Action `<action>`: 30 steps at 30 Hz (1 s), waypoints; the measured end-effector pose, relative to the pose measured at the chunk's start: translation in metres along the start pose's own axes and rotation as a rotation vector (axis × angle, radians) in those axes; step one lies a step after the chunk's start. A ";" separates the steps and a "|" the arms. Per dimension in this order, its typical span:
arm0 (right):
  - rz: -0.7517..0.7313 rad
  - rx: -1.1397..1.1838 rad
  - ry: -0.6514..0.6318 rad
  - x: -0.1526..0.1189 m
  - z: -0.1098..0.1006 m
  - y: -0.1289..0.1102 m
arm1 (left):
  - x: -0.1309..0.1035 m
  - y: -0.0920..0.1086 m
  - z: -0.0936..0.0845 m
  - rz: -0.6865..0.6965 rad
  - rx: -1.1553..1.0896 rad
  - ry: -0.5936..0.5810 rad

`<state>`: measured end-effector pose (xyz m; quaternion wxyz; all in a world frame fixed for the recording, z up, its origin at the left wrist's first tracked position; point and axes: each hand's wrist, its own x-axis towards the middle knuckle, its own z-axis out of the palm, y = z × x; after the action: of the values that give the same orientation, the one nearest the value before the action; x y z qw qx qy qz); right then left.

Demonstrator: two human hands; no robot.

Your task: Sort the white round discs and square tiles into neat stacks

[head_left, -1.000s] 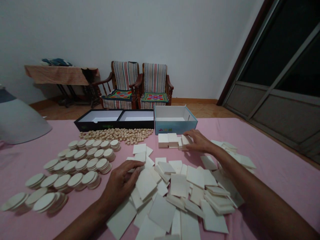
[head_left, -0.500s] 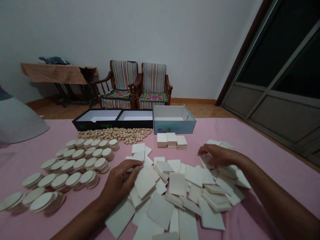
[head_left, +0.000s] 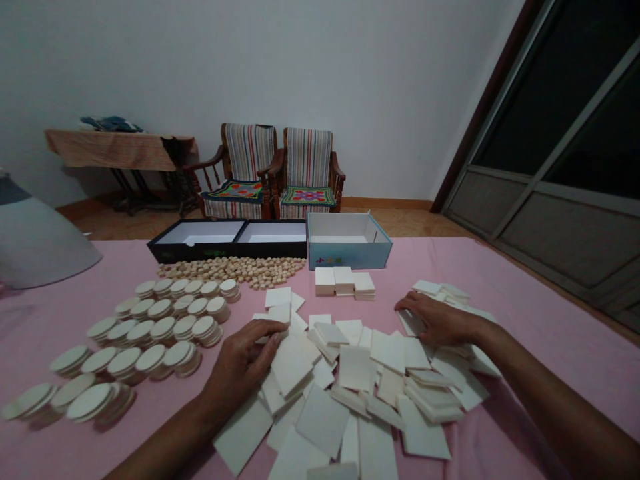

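Note:
A loose heap of pale square tiles (head_left: 355,368), wood-like in look, spreads in front of me. My left hand (head_left: 245,357) rests at the heap's left side, fingers curled, with index and thumb tips close together against the tiles; anything inside the curl is hidden. At the heap's right side, my right hand (head_left: 440,320) has its fingers and thumb on opposite edges of a square tile (head_left: 410,323). More tiles lie under and behind that hand. Beyond the heap stand three short stacks of square tiles (head_left: 343,279).
Stacks of round discs (head_left: 163,330) stand in rows on the left of the pink cloth (head_left: 540,347). Small beige pieces (head_left: 240,270) lie before a black two-part box (head_left: 225,252). Beside it is a light blue box (head_left: 350,257). A grey-white cone-shaped object (head_left: 40,240) is far left.
My right hand has lowered slightly onto the tile at the heap's right side. My left hand stays in nearly the same place. The whole view has shifted a little.

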<state>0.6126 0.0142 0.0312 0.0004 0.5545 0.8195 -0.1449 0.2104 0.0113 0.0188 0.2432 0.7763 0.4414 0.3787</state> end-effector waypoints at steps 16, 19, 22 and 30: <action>-0.062 -0.081 0.203 0.096 -0.047 -0.042 | -0.001 -0.002 0.000 0.024 -0.005 0.006; -0.060 -0.063 0.167 0.102 -0.041 -0.035 | 0.000 -0.001 0.000 0.015 -0.011 0.007; -0.034 -0.025 0.125 0.103 -0.034 -0.030 | -0.001 -0.002 0.001 0.026 0.008 0.007; -0.038 0.018 0.060 0.114 -0.014 -0.032 | -0.001 -0.004 0.000 0.020 -0.005 -0.005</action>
<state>0.5420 0.1106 0.0336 -0.0320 0.5430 0.8282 -0.1353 0.2085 0.0124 0.0156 0.2424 0.7809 0.4320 0.3806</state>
